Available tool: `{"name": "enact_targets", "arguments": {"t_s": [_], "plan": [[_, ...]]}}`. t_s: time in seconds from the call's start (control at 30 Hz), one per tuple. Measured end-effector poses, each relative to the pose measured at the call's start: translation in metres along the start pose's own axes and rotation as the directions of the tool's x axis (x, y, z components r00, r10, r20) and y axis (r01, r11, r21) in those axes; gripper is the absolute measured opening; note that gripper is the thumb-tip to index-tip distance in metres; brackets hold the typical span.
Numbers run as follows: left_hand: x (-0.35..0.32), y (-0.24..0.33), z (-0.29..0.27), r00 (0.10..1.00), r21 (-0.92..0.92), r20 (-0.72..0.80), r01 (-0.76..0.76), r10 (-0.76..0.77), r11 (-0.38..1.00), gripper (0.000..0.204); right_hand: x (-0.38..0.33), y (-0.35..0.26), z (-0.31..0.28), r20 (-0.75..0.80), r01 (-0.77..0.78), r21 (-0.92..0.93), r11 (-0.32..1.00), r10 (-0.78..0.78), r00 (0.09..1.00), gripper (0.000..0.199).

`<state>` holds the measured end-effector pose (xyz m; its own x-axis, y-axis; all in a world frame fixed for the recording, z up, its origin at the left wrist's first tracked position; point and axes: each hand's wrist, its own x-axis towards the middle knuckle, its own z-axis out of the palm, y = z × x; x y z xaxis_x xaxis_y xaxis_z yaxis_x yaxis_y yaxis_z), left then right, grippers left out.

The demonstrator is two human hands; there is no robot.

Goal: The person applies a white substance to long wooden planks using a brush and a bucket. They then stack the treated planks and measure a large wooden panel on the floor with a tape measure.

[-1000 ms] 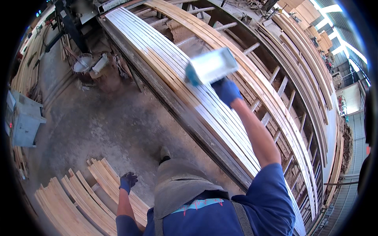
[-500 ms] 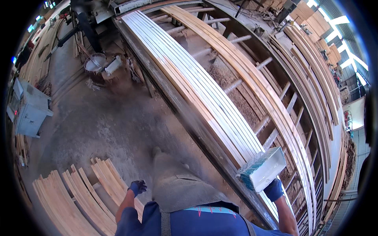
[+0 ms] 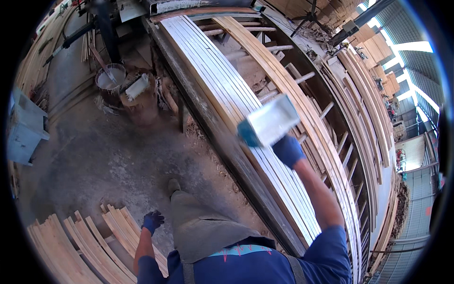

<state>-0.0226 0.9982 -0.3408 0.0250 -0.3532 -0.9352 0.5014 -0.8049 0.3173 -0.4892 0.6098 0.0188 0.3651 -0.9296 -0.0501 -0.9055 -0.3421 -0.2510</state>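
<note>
1. While my right hand [image 3: 288,150] closes around the roller's handle, the paint roller [image 3: 268,122] rides just above it over the white-coated slats [image 3: 222,94].
2. Tilting risks drips (missed stripes too).
3. Left hand [image 3: 152,221] hangs loosely curled, holding nothing.

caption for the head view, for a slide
Gloved right hand sweeps a wide roller over white-coated slats; left hand hangs free.

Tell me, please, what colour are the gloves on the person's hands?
Dark blue on both the left hand and the right hand, seen in the head view.
</note>
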Motion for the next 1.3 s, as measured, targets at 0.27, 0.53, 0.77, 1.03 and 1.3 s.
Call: {"name": "enact_targets", "arguments": {"t_s": [0.27, 0.53, 0.77, 1.03, 1.3], "plan": [[0.038, 0.100, -0.097, 0.996, 0.120, -0.037, -0.078, 0.083, 0.990, 0.029, 0.174, -0.114, 0.004, -0.007, -0.304, 0.201, 0.931, 0.312, 0.950, 0.042], [0.060, 0.179, -0.121, 0.994, 0.094, -0.111, 0.001, 0.010, 0.996, 0.026, 0.119, -0.166, -0.031, 0.020, -0.211, 0.668, 0.714, 0.266, 0.964, 0.011], [0.073, 0.222, -0.121, 0.989, -0.045, -0.082, -0.130, 0.126, 0.991, 0.031, 0.201, -0.224, 0.058, 0.013, 0.066, 0.561, 0.825, -0.089, 0.996, 0.019], [0.040, 0.203, -0.139, 0.989, -0.168, -0.133, 0.049, -0.072, 0.985, 0.035, 0.351, -0.315, 0.204, 0.046, 0.207, 0.457, 0.865, -0.255, 0.966, 0.035], [0.043, 0.279, -0.208, 0.953, -0.315, -0.249, 0.086, -0.170, 0.945, 0.036, 0.518, -0.365, 0.354, 0.214, 0.193, 0.242, 0.951, -0.247, 0.945, 0.032]]}}
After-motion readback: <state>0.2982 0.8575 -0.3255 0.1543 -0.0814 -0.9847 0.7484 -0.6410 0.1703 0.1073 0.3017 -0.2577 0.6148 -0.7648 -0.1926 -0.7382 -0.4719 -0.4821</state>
